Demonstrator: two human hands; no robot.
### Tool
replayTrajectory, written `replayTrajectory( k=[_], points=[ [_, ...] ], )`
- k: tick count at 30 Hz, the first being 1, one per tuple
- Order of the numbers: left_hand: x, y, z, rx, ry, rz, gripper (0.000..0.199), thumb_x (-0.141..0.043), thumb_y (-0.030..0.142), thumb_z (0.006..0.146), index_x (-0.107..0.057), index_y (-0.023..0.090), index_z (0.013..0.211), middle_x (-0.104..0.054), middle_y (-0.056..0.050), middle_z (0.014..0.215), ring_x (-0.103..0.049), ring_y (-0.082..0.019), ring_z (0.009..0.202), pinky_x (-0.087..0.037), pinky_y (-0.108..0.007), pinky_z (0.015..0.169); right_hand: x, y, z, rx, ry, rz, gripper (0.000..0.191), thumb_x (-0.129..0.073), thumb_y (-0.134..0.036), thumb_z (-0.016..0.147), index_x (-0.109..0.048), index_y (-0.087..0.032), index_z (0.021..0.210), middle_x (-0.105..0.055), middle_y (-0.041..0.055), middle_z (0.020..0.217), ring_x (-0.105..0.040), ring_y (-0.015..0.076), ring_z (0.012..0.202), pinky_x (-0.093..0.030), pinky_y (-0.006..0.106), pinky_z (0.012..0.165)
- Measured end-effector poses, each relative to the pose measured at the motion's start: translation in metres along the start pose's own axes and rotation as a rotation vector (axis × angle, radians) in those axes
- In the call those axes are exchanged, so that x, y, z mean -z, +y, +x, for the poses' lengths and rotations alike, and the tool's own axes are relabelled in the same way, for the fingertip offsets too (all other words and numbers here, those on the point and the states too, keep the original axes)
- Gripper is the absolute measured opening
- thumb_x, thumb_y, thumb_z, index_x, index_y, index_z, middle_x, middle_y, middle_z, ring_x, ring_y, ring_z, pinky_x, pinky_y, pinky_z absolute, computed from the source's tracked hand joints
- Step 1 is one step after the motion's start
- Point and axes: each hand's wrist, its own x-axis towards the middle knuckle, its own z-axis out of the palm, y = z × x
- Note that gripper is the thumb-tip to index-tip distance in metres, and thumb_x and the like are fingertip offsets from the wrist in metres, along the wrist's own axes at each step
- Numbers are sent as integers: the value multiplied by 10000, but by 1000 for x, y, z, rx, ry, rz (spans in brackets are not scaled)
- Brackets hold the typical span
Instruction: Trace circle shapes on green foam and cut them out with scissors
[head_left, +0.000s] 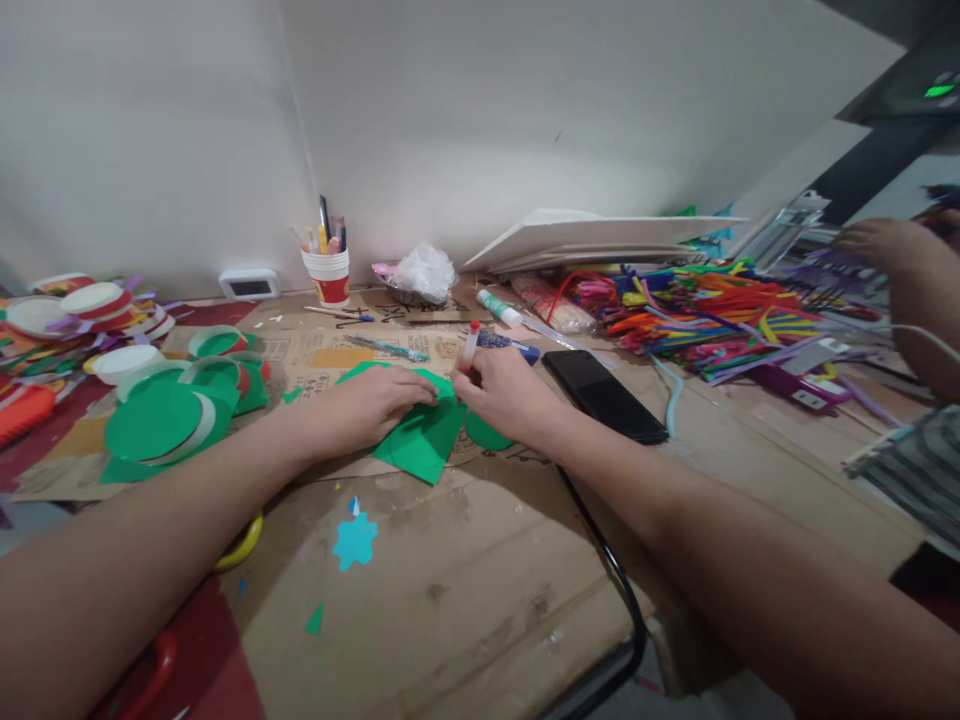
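My left hand rests on a green paper sheet, its fingers bent together at the sheet's upper part. Just right of it, my right hand is closed around a small tube with a red cap, held upright near the sheet's right edge. A green round piece shows partly from under my right hand. Behind the hands lie a blue pen and a dark blue item, partly hidden. On the left are cups with green paper circles.
A black phone lies right of my right hand. Pipe cleaners heap at the right, near another person's arm. A pen cup stands by the wall. A blue cutout lies in front, with yellow scissors handles beside my left forearm.
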Motion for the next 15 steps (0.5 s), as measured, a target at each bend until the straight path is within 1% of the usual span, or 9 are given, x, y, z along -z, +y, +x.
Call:
replayTrajectory(
  k=[6,15],
  points=[
    [3,3,1,20,-14,-29,346,-469,92,868,-662,169,1145,-674,-101,1213,-625,-206,1117,-484,-350,983,1,-4,-2,-7,-21,23,216,-487,-164,820,-628,-146,658,-601,28,610,-509,123,582,-313,255,568],
    [0,-1,-1,-19,14,-50,375,-442,90,858,-641,195,1158,-678,-92,1178,-636,-212,1065,-501,-363,932,1,-6,-4,4,-38,74,224,-496,-164,829,-623,-153,645,-629,24,619,-522,116,575,-308,248,555]
  ],
)
